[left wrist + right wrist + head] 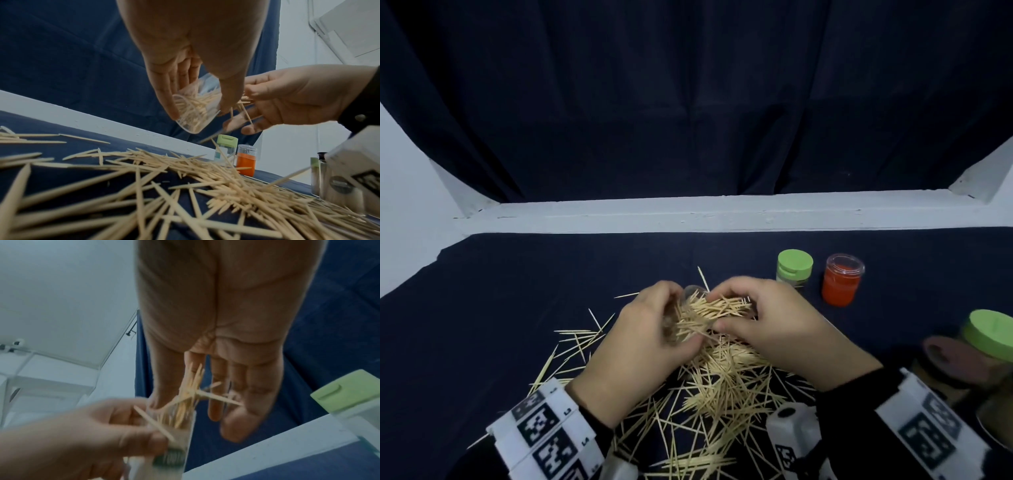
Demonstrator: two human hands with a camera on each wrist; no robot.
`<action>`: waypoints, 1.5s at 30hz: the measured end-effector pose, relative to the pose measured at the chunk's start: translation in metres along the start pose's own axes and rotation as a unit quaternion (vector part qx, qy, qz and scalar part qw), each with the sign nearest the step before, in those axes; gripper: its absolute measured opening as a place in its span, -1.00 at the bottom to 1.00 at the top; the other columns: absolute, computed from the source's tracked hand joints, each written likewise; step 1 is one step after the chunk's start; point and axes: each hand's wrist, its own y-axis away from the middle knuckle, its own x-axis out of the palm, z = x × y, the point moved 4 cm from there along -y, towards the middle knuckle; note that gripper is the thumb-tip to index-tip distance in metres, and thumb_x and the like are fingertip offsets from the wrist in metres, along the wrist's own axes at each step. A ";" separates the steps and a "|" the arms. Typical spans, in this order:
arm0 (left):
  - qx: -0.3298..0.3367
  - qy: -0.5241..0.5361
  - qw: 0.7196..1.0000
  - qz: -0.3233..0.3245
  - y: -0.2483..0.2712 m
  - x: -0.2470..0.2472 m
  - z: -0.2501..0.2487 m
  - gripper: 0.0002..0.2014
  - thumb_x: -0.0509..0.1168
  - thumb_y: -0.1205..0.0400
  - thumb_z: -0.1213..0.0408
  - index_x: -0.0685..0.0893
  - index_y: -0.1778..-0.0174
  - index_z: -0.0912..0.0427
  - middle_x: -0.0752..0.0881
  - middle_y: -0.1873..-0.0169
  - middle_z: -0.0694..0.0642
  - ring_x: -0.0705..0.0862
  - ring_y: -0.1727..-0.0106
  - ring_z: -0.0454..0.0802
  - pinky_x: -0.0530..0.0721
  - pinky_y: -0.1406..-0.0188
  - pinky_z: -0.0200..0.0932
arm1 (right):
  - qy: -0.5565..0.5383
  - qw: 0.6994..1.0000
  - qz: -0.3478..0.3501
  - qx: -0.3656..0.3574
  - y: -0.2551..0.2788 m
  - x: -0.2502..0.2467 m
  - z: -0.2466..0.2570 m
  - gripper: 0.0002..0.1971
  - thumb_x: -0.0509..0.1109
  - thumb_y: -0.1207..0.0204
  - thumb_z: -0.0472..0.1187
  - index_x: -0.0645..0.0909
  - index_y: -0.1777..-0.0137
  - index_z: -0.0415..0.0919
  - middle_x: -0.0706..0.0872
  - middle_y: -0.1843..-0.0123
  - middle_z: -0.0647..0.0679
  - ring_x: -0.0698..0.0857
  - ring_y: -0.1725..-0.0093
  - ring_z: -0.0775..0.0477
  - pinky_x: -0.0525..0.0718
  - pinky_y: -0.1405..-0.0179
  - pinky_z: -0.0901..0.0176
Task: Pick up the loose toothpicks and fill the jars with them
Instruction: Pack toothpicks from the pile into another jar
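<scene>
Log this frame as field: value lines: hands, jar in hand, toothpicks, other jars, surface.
left hand: grips clear jar, tilted, mouth toward right hand
right hand: pinches a bundle of toothpicks at the jar mouth
clear jar contents: partly filled with toothpicks
loose pile: many toothpicks on the cloth below the hands
green-lidded jar: upright, lid on
orange jar: upright, beside the green-lidded one
near-right jars: green lid, blurred
surface: dark blue cloth

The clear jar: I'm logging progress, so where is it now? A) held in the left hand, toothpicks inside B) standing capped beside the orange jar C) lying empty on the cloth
A: the left hand holds the tilted clear jar above the pile, toothpicks showing through its wall.
</scene>
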 end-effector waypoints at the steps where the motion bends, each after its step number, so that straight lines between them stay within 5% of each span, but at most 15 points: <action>1: 0.002 -0.001 1.000 0.000 0.000 0.000 -0.001 -0.59 0.54 -0.37 0.03 0.43 0.04 -0.26 0.59 0.04 -0.25 0.58 0.01 -0.37 0.58 0.03 -0.43 | -0.010 1.000 -0.016 -0.002 0.001 0.002 -0.003 -0.79 0.53 -0.42 -0.12 0.72 -0.04 0.11 0.68 0.39 0.34 0.61 0.37 0.35 0.48 0.31 0.41; 4: 0.015 -0.012 1.000 -0.010 0.000 0.000 -0.002 -0.57 0.56 -0.35 0.04 0.48 -0.01 -0.20 0.58 0.04 -0.27 0.57 -0.03 -0.37 0.53 -0.01 -0.47 | -0.066 0.994 -0.083 -0.013 0.004 -0.002 -0.008 -0.87 0.48 -0.47 -0.19 0.75 0.09 0.09 0.67 0.48 0.33 0.60 0.48 0.18 0.52 0.46 0.26; 6: 0.027 -0.018 0.999 -0.018 0.001 0.000 -0.002 -0.56 0.57 -0.34 0.07 0.52 -0.04 -0.16 0.58 0.04 -0.27 0.55 -0.05 -0.38 0.49 -0.01 -0.52 | -0.090 0.987 -0.134 -0.014 0.008 -0.009 -0.011 -0.86 0.45 -0.51 -0.21 0.75 0.07 0.08 0.67 0.47 0.26 0.62 0.44 0.18 0.50 0.49 0.34; 9: 0.043 -0.031 0.998 -0.028 0.002 0.000 -0.004 -0.55 0.58 -0.35 0.14 0.53 -0.07 -0.12 0.57 0.03 -0.26 0.52 -0.08 -0.39 0.43 0.00 -0.57 | -0.034 0.996 -0.080 -0.010 0.010 -0.005 -0.007 -0.83 0.37 -0.57 -0.21 0.75 -0.06 0.01 0.62 0.29 0.23 0.58 0.28 0.36 0.43 0.32 0.49; 14: 0.057 -0.043 0.997 -0.024 0.003 0.001 -0.007 -0.53 0.56 -0.33 0.14 0.54 -0.10 -0.11 0.57 0.02 -0.27 0.54 -0.07 -0.36 0.47 -0.02 -0.49 | 0.042 0.999 -0.024 -0.025 0.006 0.004 0.002 -0.75 0.43 -0.52 -0.16 0.68 -0.17 0.09 0.54 -0.05 0.15 0.51 0.04 0.22 0.38 0.12 0.53; 18: 0.051 -0.049 0.997 -0.032 0.002 0.000 -0.006 -0.53 0.56 -0.34 0.12 0.55 -0.12 -0.07 0.58 0.00 -0.24 0.53 -0.06 -0.37 0.48 -0.01 -0.49 | -0.062 0.995 -0.071 -0.011 0.008 -0.002 0.002 -0.58 0.60 -0.32 -0.24 0.61 -0.10 0.17 0.61 0.03 0.14 0.59 0.29 0.22 0.57 0.26 0.45; 20: 0.051 -0.051 0.997 -0.034 0.002 -0.001 -0.005 -0.53 0.56 -0.33 0.11 0.55 -0.12 -0.06 0.58 -0.01 -0.23 0.54 -0.05 -0.36 0.49 -0.01 -0.46 | -0.099 0.990 -0.094 -0.020 0.009 -0.004 0.001 -0.67 0.61 -0.32 -0.26 0.67 0.03 0.14 0.66 0.08 0.11 0.62 0.36 0.23 0.55 0.34 0.45; 24: 0.063 -0.044 0.996 -0.038 0.004 -0.002 -0.007 -0.52 0.57 -0.32 0.08 0.55 -0.11 -0.09 0.59 0.01 -0.24 0.56 -0.06 -0.33 0.53 -0.02 -0.38 | -0.080 0.988 -0.116 -0.065 0.009 -0.004 0.002 -0.90 0.55 -0.40 -0.29 0.80 0.20 -0.05 0.72 0.17 0.15 0.68 0.15 0.22 0.59 0.17 0.45; 30: 0.070 -0.022 0.996 -0.055 0.005 -0.002 -0.010 -0.51 0.57 -0.32 0.09 0.58 -0.12 -0.04 0.61 0.00 -0.20 0.59 -0.06 -0.29 0.60 -0.03 -0.26 | -0.100 0.984 -0.096 -0.115 0.010 -0.003 0.009 -0.84 0.52 -0.40 -0.37 0.81 0.11 -0.10 0.70 0.08 0.18 0.64 0.02 0.24 0.49 0.07 0.56; 35: 0.071 -0.010 0.995 -0.075 0.005 -0.005 -0.010 -0.53 0.58 -0.33 0.14 0.56 -0.11 -0.06 0.60 0.00 -0.23 0.58 -0.08 -0.32 0.59 0.00 -0.33 | -0.150 0.974 -0.153 -0.074 0.010 -0.011 0.000 -0.73 0.59 -0.34 -0.29 0.73 0.04 0.07 0.62 0.03 0.20 0.64 0.15 0.17 0.63 0.20 0.36; 39: 0.075 -0.009 0.994 -0.081 0.005 -0.005 -0.009 -0.52 0.59 -0.33 0.17 0.56 -0.10 -0.07 0.60 0.00 -0.23 0.58 -0.09 -0.33 0.59 -0.01 -0.34 | -0.198 0.967 -0.152 -0.043 0.009 -0.004 -0.003 -0.72 0.61 -0.28 -0.41 0.74 0.15 -0.02 0.64 0.11 0.12 0.69 0.21 0.05 0.76 0.20 0.09; 45: 0.080 -0.002 0.994 -0.075 0.005 -0.004 -0.011 -0.54 0.51 -0.32 0.03 0.58 -0.11 -0.01 0.62 0.00 -0.19 0.57 -0.06 -0.34 0.55 0.02 -0.41 | -0.232 0.966 -0.078 -0.083 0.012 0.005 0.012 -0.78 0.66 -0.17 -0.39 0.78 0.24 -0.14 0.72 0.14 0.03 0.75 0.22 0.09 0.76 0.16 0.23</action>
